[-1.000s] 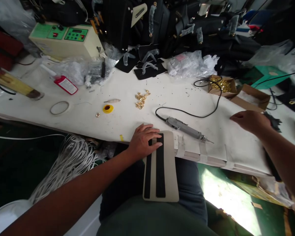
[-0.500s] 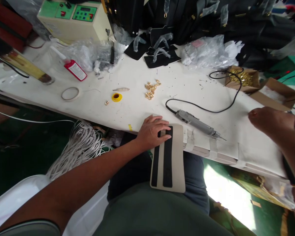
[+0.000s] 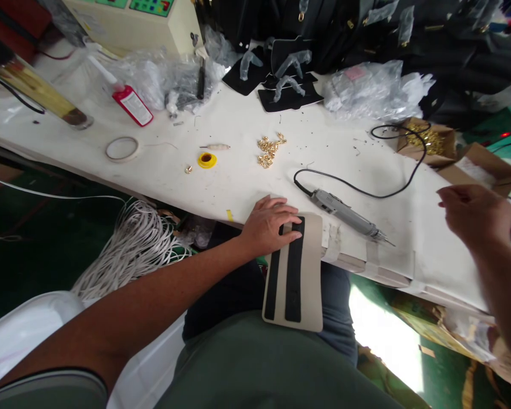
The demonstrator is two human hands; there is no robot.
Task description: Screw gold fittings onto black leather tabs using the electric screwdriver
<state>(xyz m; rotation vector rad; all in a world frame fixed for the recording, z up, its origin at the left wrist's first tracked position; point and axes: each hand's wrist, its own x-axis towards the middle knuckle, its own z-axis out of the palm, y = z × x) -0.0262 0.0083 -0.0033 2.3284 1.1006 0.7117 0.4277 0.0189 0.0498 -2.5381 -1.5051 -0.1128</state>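
My left hand (image 3: 270, 224) rests on top of a beige flat panel (image 3: 310, 272) with two black strips, its fingers apart and its thumb on one strip. The panel lies over the table's front edge and slants down to my lap. My right hand (image 3: 479, 218) is raised over the right end of the table, fingers curled together; whatever they hold, if anything, is hidden. Between my hands lies a grey electric screwdriver (image 3: 344, 215) with a black cord. A small pile of gold-coloured metal fittings (image 3: 269, 150) sits farther back.
Left of the pile are a yellow ring-shaped piece (image 3: 206, 160), a tape roll (image 3: 122, 149) and a red bottle (image 3: 133, 105). Plastic bags (image 3: 370, 91) and black flat pieces (image 3: 289, 97) line the back. A cardboard box (image 3: 428, 139) of gold parts stands at the right.
My right hand has turned and its fingers are seen more plainly. The view has shifted slightly. My left hand stays on the panel.
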